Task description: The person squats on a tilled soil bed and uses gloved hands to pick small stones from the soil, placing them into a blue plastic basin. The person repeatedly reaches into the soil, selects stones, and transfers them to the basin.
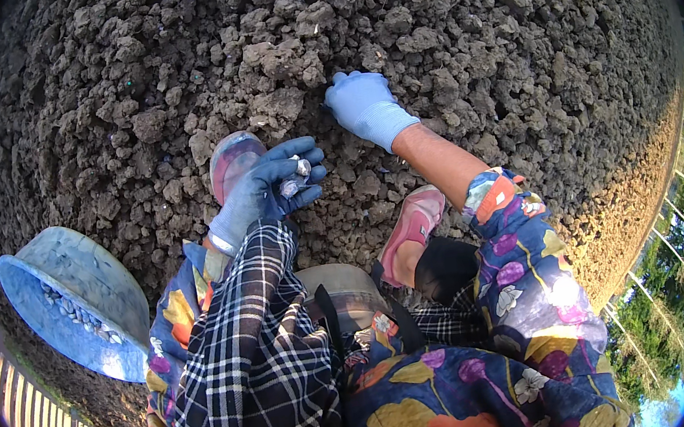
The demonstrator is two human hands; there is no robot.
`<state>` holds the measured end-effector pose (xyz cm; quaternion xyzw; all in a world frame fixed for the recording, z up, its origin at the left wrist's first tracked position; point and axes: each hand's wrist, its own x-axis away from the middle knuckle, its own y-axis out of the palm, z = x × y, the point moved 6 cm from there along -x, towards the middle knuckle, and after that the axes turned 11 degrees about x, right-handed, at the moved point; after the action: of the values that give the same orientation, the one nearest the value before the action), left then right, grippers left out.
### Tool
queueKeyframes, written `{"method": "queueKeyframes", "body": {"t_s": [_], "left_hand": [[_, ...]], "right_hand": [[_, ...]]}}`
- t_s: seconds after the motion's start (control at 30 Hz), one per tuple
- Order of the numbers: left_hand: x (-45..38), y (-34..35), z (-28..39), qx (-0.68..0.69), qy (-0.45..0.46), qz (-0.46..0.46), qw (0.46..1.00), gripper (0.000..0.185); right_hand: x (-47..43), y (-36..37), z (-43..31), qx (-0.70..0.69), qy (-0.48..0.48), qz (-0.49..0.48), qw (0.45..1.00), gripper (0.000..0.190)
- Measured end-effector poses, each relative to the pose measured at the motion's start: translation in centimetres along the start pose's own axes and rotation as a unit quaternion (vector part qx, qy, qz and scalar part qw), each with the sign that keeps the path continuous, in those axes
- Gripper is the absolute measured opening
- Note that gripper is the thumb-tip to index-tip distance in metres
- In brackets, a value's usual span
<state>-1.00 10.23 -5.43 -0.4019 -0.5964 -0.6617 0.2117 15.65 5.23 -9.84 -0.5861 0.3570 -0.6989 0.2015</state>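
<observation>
My left hand (267, 181), in a light blue knit glove with a darker coated palm, is cupped around a few whitish, purple-tinged pieces (293, 182) that look like garlic cloves. It hangs over the soil beside my shoe (234, 162). Further forward and to the right, my right hand (363, 103), gloved in light blue, rests with curled fingers against the cloddy soil (272, 62). Its fingertips are hidden, so whether anything is pinched there does not show. A blue plastic basin (77, 271), tilted on the ground at left, has several similar cloves (76, 313) inside.
My pink shoe (411, 227) stands on the soil at right, behind my right hand. Between my legs is a round, pale object (341, 287), possibly a low seat. A slatted fence (53, 415) runs along the lower left; greenery (659, 296) borders the right.
</observation>
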Motion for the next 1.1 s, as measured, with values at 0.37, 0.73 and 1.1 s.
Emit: {"method": "queueKeyframes", "body": {"t_s": [0.37, 0.73, 1.1], "left_hand": [[-2.4, 0.9, -1.1, -0.046, -0.012, -0.012, 0.999, 0.043], [-4.3, 4.0, -0.6, 0.126, -0.006, -0.185, 0.975, 0.039], [-4.4, 1.9, -1.2, 0.012, -0.018, -0.072, 0.997, 0.043]], "right_hand": [[4.7, -1.7, 1.9, -0.266, 0.004, 0.144, 0.953, 0.023], [8.6, -1.7, 1.4, -0.619, 0.101, 0.208, 0.751, 0.028], [-0.1, -5.0, 8.8, -0.112, 0.175, 0.278, 0.938, 0.02]]}}
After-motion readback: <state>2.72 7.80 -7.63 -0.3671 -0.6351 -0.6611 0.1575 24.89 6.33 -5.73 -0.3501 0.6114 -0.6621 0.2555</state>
